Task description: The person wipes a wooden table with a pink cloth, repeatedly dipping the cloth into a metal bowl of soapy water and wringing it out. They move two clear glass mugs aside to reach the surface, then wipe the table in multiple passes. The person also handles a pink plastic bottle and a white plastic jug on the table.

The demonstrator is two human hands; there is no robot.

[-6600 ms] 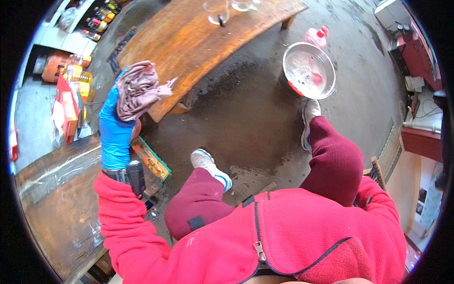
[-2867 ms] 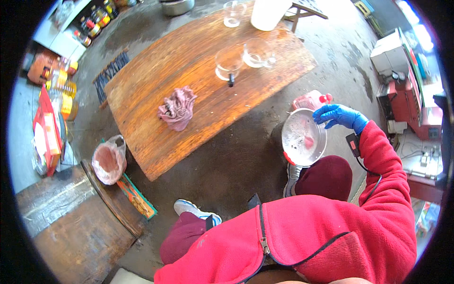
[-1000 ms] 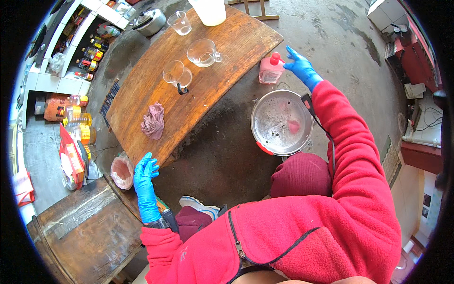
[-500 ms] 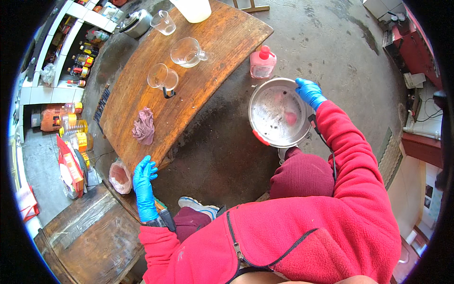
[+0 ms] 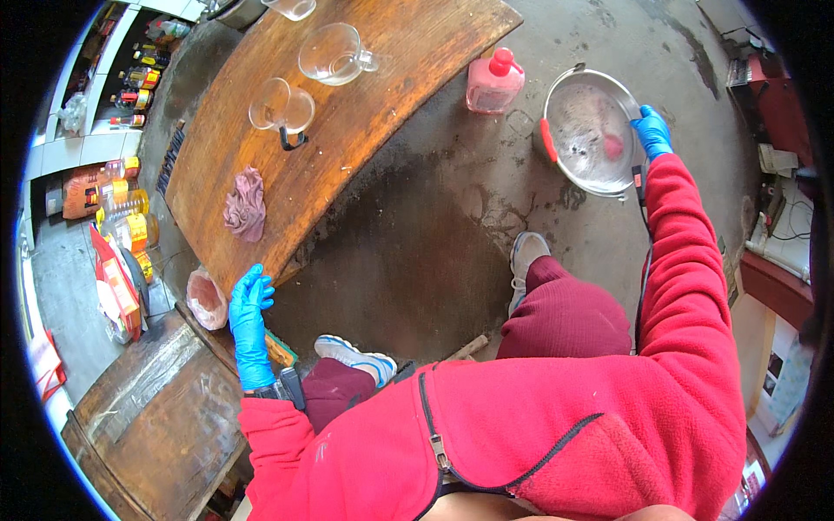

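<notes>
My right hand (image 5: 651, 132), in a blue glove, grips the right rim of a round pale bucket (image 5: 632, 94) on the far right. Cloudy, sudsy water shows inside the bucket, with a pinkish patch in it, and a red grip (image 5: 548, 141) sits along its left edge. Left of the bucket, a pink bottle (image 5: 495, 82) with a red cap stands on the floor. My left hand (image 5: 249, 313), also gloved in blue, is held near the close corner of the wooden table (image 5: 382, 113). Its fingers are loosely bent and apart, with nothing in them.
On the table lie a crumpled mauve cloth (image 5: 244, 205), a clear glass cup (image 5: 281, 106) with a dark handle and a clear jug (image 5: 334, 54). A lined bin (image 5: 207, 300) stands at the table's near corner. Oil bottles (image 5: 126, 204) line the left side. The floor looks wet.
The bucket has moved to the right and farther away with my right hand on its rim, and it now looks more tilted. My left hand stays near the table corner. The view has shifted slightly.
</notes>
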